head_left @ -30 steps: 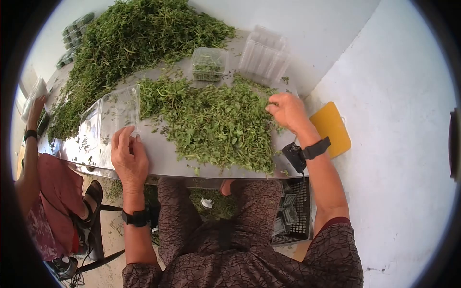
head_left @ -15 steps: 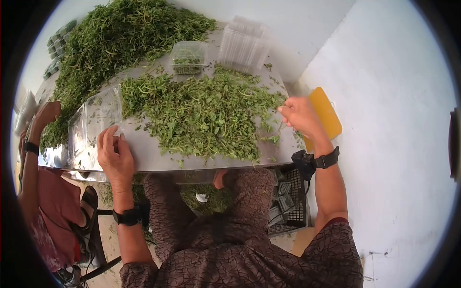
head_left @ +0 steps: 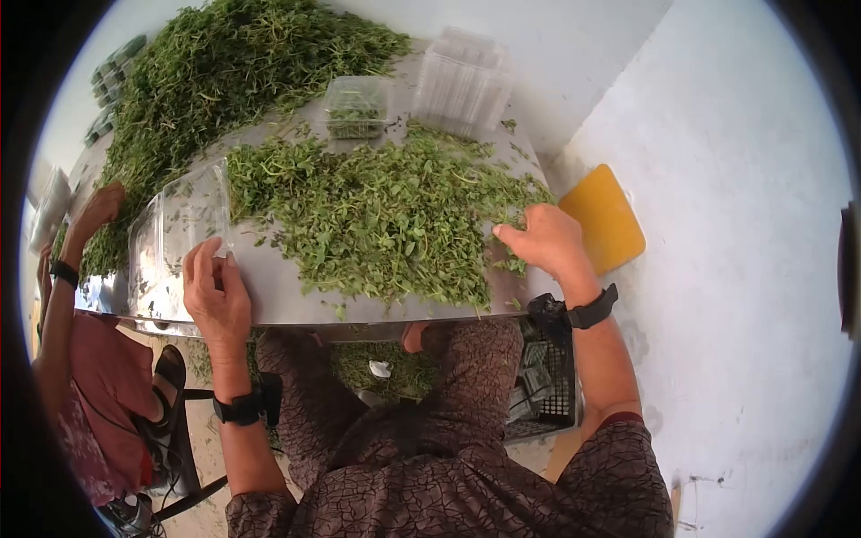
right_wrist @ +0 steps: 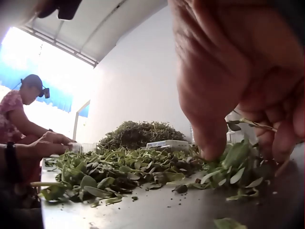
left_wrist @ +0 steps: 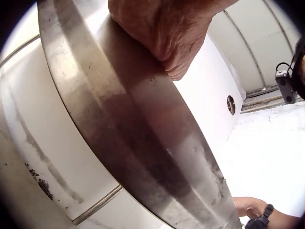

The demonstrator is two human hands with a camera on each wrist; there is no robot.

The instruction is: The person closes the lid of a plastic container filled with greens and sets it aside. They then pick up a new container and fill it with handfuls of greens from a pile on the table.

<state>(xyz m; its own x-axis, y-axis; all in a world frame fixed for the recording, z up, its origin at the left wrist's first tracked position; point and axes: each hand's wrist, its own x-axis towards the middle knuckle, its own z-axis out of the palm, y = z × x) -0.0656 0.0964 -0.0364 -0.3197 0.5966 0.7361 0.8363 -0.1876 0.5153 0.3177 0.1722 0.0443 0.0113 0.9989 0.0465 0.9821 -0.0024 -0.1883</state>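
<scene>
Loose green leaves (head_left: 386, 215) lie spread over the metal table (head_left: 287, 296). At their right edge is my right hand (head_left: 552, 242), thumb pointing left, fingers curled. In the right wrist view the thumb of this hand (right_wrist: 233, 76) touches the leaves (right_wrist: 238, 162), and a thin stem runs into the curled fingers. My left hand (head_left: 217, 296) rests at the table's front edge, fingers loosely bent, beside the near corner of an open clear container (head_left: 193, 211); whether it touches the container cannot be told. The left wrist view shows part of the hand (left_wrist: 167, 28) over the metal edge (left_wrist: 119, 95).
Behind the leaves stand a clear box with greens (head_left: 354, 124) and a stack of empty clear containers (head_left: 459, 85). A large green heap (head_left: 224, 81) fills the back left. At the right is a yellow board (head_left: 603, 220); another person's hand (head_left: 99, 208) is at the left.
My right hand has moved down and left relative to the spread leaves, its thumb now away from the fingers. The left hand keeps its place by the container. The other person's hand has come to the heap.
</scene>
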